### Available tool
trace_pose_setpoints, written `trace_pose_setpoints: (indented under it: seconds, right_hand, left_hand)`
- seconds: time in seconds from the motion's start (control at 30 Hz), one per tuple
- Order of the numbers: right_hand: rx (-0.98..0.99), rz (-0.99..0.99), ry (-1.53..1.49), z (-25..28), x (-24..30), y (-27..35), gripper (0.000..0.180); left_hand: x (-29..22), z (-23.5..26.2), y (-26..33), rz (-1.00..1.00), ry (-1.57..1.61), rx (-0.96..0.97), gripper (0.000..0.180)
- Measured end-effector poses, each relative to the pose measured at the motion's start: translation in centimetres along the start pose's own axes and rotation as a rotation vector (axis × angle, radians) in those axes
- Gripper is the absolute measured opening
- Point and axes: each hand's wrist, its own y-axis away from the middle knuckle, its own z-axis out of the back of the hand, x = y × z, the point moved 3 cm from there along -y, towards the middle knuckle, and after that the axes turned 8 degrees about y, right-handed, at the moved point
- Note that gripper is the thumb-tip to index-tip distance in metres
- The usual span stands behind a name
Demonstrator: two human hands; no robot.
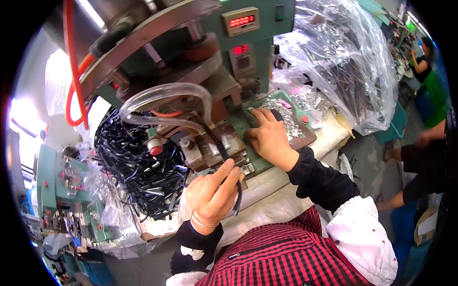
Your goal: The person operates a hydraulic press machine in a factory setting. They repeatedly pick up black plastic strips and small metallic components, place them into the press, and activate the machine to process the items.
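Note:
My left hand (pixel 214 193) pinches a narrow black strap (pixel 223 151) between thumb and fingers. One end of the strap lies in the metal die (pixel 202 150) of a green press, and its loose end curves down beside my fingers. To the right of the die, my right hand (pixel 271 138) rests on the press's green base (pixel 261 163), thumb and fingers apart. Next to its knuckles is a small black rounded part (pixel 276 115), partly hidden by the hand. A clear hose (pixel 167 90) loops over the die.
A heap of black straps (pixel 143 167) lies left of the die. A red button (pixel 305 119) stands among small silvery bits (pixel 281 112) on the right. Behind is a large clear plastic bag (pixel 343 62). Another person's arm (pixel 431 136) is at the far right.

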Motion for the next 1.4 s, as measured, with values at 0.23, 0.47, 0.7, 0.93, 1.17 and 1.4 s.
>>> trace_pose_setpoints:
  seconds: [0.23, 0.47, 0.7, 0.93, 1.17, 1.4]
  right_hand:
    - [0.130, 0.103, 0.249, -2.0, 1.2, -0.9, 0.017]
    - [-0.154, -0.233, -0.353, 2.5, -0.5, -1.1, 0.017]
    - [-0.270, -0.140, -0.270, 3.4, -1.3, -0.1, 0.010]
    - [-0.149, -0.478, -0.543, 7.3, -2.1, 5.7, 0.015]
    - [-0.192, -0.279, -1.012, 4.5, 5.2, -2.4, 0.034]
    - [-0.137, -0.432, -1.249, 4.2, 6.9, -1.6, 0.052]
  left_hand:
    - [-2.6, 1.7, 5.1, 0.299, 0.140, -0.059, 0.034]
    - [3.1, 12.4, 4.3, 0.521, -0.500, -0.267, 0.019]
    - [14.8, 10.4, 10.8, 0.405, -0.715, 0.538, 0.012]
    - [13.2, 11.1, 8.5, 0.613, -0.203, -0.126, 0.018]
    - [9.8, 6.1, 8.8, 1.011, 0.403, -0.582, 0.013]
    - [6.2, 7.0, 5.0, 0.819, 0.579, -0.749, 0.012]
